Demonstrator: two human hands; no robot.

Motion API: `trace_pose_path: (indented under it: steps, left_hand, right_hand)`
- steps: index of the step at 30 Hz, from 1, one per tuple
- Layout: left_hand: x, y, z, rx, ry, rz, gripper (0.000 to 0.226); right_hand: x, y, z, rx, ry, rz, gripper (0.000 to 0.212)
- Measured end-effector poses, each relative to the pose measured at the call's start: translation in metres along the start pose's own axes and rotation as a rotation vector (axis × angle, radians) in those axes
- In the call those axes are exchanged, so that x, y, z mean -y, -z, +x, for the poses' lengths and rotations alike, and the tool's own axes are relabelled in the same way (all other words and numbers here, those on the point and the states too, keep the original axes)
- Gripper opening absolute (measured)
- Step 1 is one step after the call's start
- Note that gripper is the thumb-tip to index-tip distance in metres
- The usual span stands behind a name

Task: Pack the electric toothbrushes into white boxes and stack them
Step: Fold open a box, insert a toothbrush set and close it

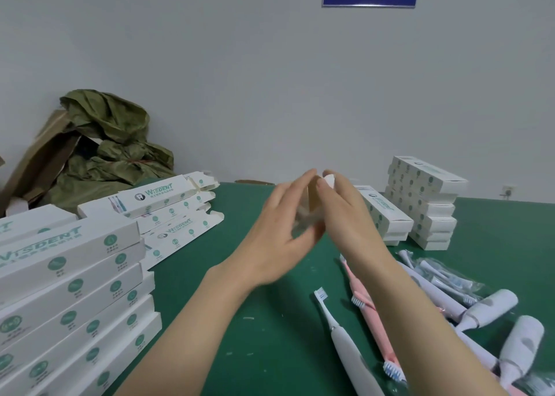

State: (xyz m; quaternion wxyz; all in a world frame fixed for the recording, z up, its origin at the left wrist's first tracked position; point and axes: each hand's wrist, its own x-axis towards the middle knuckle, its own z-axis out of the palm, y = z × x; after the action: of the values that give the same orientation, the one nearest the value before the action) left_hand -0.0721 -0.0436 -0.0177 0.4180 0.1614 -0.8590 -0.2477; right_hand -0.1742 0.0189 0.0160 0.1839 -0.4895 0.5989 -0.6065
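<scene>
Both hands meet over the middle of the green table (255,320) around one white box (314,199) seen end-on, its brown inside showing. My left hand (279,224), blurred, holds the box's left side. My right hand (345,212) pinches the white end flap (329,180) at the top. A white electric toothbrush (345,341) and a pink one (369,311) lie on the table below my right forearm. More white toothbrush handles (492,305) lie at the right. A tall stack of closed white boxes (426,203) stands at the back right, with a lower stack (384,215) beside it.
A big stack of white Wisdent boxes (69,275) fills the left edge, and boxes with open end flaps (168,209) lie behind it. A clear bag of brush heads (444,275) lies at the right. A crumpled green bag (114,143) and brown cardboard (39,161) sit against the wall.
</scene>
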Motion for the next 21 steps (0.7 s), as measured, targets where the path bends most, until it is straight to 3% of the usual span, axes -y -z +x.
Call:
trace_pose_path:
  steps: [4, 6, 12, 15, 18, 21]
  left_hand:
    - [-0.004, 0.007, 0.002, -0.132, -0.063, -0.043, 0.036]
    - [-0.005, 0.008, 0.002, -0.194, -0.051, -0.077, 0.030]
    - [-0.010, 0.005, 0.005, -0.344, 0.016, -0.076, 0.023]
    - [-0.010, 0.006, 0.005, -0.250, 0.041, -0.103, 0.030]
    - [-0.005, 0.007, 0.002, -0.119, 0.058, -0.072, 0.058]
    - [-0.005, 0.005, 0.002, -0.160, 0.128, -0.137, 0.070]
  right_hand:
    - [0.002, -0.001, -0.003, 0.050, 0.079, 0.055, 0.037]
    - [0.003, -0.005, -0.006, 0.040, 0.082, 0.095, 0.029]
    - [0.004, -0.017, -0.009, 0.051, 0.034, 0.347, 0.035]
    - [-0.001, -0.017, -0.008, -0.006, 0.133, 0.079, 0.031]
    - [-0.007, -0.014, -0.006, -0.080, 0.209, -0.107, 0.032]
    - [-0.010, -0.011, -0.005, -0.116, 0.259, -0.294, 0.038]
